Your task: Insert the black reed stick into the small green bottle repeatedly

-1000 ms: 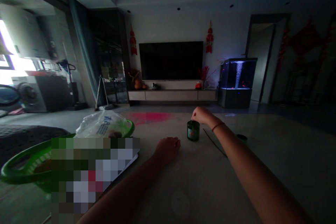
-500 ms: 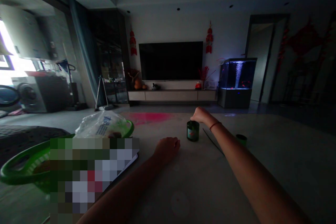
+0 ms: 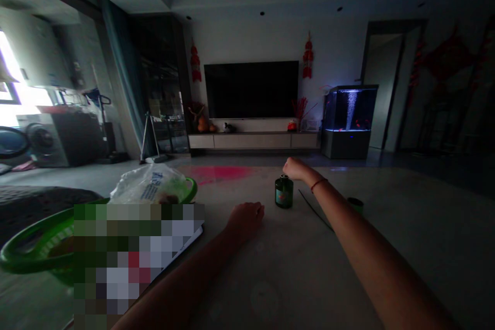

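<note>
A small dark green glass bottle (image 3: 284,197) with a pale label stands upright on the table, and its narrow neck shows uncovered. Just above and to the right of that neck is my right hand (image 3: 296,169), its fingers curled closed; whatever they pinch, if anything, is hidden. My left hand (image 3: 246,216) rests on the tabletop, loosely fisted, left of the bottle and apart from it. A thin dark stick (image 3: 314,208) lies on the table between bottle and right forearm. Past that forearm sits a short green cylinder (image 3: 356,203) with a dark top, partly covered by the arm.
At left stands a green plastic basket (image 3: 23,263) with a clear plastic bag (image 3: 141,185) in it. A blurred-out block covers items beside it. The pale table (image 3: 263,273) reaches across the front. Beyond are a low TV cabinet (image 3: 251,141) and a lit fish tank (image 3: 350,113).
My right hand has shifted slightly up and right, off the bottle's mouth, so the neck now shows. My left hand has hardly moved.
</note>
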Demonstrator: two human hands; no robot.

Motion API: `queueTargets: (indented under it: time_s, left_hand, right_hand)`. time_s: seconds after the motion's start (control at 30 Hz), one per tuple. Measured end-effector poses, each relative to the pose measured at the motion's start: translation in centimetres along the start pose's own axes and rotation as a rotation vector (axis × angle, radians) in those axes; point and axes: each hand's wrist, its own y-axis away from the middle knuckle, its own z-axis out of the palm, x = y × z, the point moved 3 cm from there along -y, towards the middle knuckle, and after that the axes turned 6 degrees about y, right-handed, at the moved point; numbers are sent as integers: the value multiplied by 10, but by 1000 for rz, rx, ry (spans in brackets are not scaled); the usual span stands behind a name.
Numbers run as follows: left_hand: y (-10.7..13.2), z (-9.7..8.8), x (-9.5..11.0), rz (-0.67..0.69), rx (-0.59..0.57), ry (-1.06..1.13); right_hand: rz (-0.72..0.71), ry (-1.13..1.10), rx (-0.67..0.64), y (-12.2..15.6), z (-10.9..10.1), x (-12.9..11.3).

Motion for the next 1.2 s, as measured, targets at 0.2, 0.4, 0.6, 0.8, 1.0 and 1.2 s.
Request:
queueTargets:
  time_s: [0.2,0.4,0.6,0.8,1.0,1.2]
  left_hand:
    - [0,3,-2,16,41,7]
    - [1,0,0,-1,33,23]
    - [2,-2,0,-14,12,32]
    - [1,2,-1,6,41,19]
    - [2,1,0,-18,29,30]
    - [2,0,0,13,33,24]
  right_hand:
    - [-71,-89,21,2,-1,5]
    - [-139,-167,-15,2,4,16]
    - [-176,-156,18,5,4,14]
    - [-207,-130,19,7,1,8]
    - [-204,-156,30,9,0,7]
    - [-210,-198,67,9,1,7]
